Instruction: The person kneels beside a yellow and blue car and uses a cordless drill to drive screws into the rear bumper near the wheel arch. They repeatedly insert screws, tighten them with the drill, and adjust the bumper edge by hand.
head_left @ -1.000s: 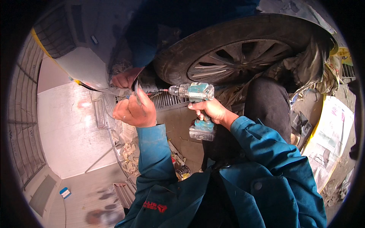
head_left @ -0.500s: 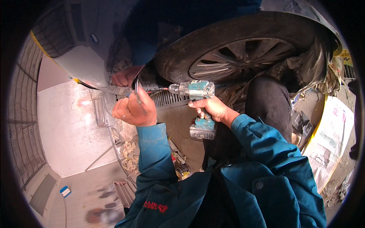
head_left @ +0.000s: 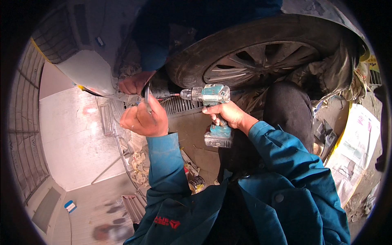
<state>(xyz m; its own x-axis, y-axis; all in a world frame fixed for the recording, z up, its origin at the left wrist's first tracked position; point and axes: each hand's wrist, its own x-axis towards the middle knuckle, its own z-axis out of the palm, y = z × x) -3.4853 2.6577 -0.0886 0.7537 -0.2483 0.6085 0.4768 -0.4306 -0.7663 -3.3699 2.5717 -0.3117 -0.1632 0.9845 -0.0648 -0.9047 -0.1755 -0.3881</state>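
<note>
My right hand (head_left: 224, 116) grips a teal-and-silver cordless drill (head_left: 213, 94) by its handle, with a battery at the base. Its long bit, with a red section, points left toward my left hand. My left hand (head_left: 145, 116) is closed on the edge of a dark curved panel lip (head_left: 147, 98) at the front of the wheel arch; whether the bit's tip touches the panel is hidden. The glossy dark car body (head_left: 212, 12) arches over a black tyre and spoked wheel (head_left: 257, 61), just above the drill.
Crumpled dark cloth (head_left: 326, 73) lies against the wheel beside my raised right knee (head_left: 288, 114). Printed paper (head_left: 355, 147) lies on the floor at the right. A floor grate (head_left: 183, 106) runs beneath the drill, with crumpled paper (head_left: 139, 163) and a round can (head_left: 198, 183) lower down.
The drill and my right hand have shifted very slightly upward. My left hand stays on the panel edge with little visible movement.
</note>
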